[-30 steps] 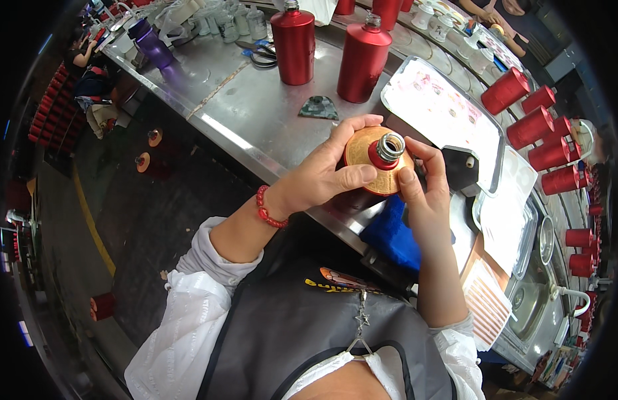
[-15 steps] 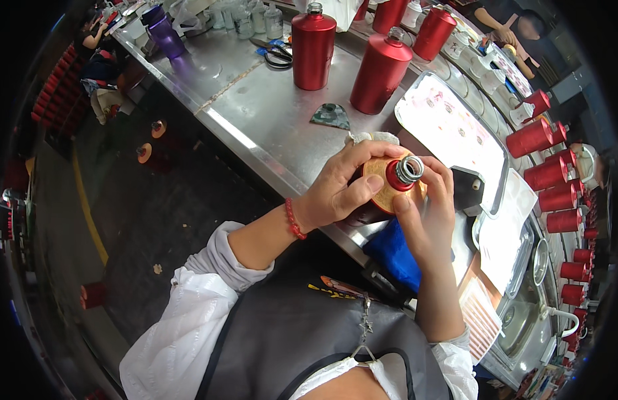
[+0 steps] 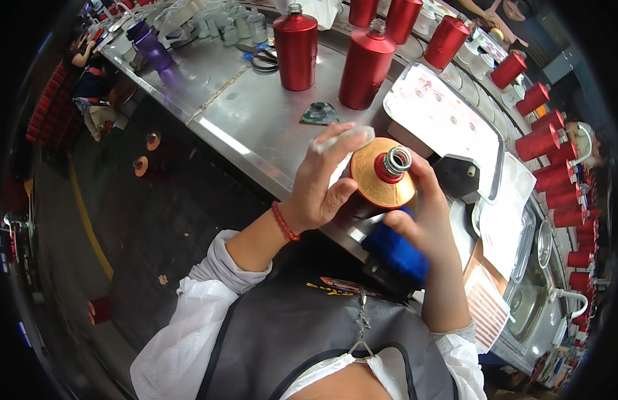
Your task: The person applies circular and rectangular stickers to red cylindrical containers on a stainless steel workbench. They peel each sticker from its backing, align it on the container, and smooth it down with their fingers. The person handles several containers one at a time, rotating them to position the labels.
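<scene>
A red bottle with a gold shoulder and a bare glass threaded neck is upright in front of me at the table edge. My right hand is curled about its right side, fingers at the far side and thumb toward me. My left hand is at the bottle's left, its thumb close to the gold shoulder. A whitish cloth pad is in the left fingers, partly hidden by them. Beyond the hands, a dark green patterned half-round piece lies on the metal table.
Two red bottles stand beyond my hands. Scissors and a purple flask are farther left. To the right are a white tray, a black holder, a blue cloth and a sink. Red bottles line a conveyor.
My left hand has moved off the gold shoulder to the left, with the whitish pad now showing in its fingers. The right thumb has drawn back from the neck, uncovering more gold.
</scene>
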Demonstrator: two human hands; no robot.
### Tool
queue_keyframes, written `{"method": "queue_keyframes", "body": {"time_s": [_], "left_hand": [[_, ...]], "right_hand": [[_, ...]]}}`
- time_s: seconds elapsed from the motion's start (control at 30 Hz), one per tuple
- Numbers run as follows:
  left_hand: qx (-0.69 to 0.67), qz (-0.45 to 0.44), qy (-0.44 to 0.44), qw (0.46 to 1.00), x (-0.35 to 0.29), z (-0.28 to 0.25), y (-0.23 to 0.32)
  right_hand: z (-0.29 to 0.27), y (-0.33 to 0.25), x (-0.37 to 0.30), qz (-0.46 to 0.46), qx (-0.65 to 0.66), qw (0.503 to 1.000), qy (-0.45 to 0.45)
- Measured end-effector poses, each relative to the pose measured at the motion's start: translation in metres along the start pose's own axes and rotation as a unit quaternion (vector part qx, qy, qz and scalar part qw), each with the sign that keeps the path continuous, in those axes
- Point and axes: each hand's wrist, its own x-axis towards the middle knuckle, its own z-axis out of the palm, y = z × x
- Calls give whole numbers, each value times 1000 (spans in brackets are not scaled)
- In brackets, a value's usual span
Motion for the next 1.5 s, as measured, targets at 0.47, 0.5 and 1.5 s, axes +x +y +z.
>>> {"method": "queue_keyframes", "body": {"time_s": [0.47,0.5,1.5], "left_hand": [[262,169,37,949,-31,17,32],[272,179,24,945,-28,18,33],[-95,-131,-31,986,2,13,18]], "right_hand": [[5,-17,-2,-47,-127,991,18],[4,-17,-2,-52,-135,989,18],[-16,-91,45,-336,-372,861,-82]]}}
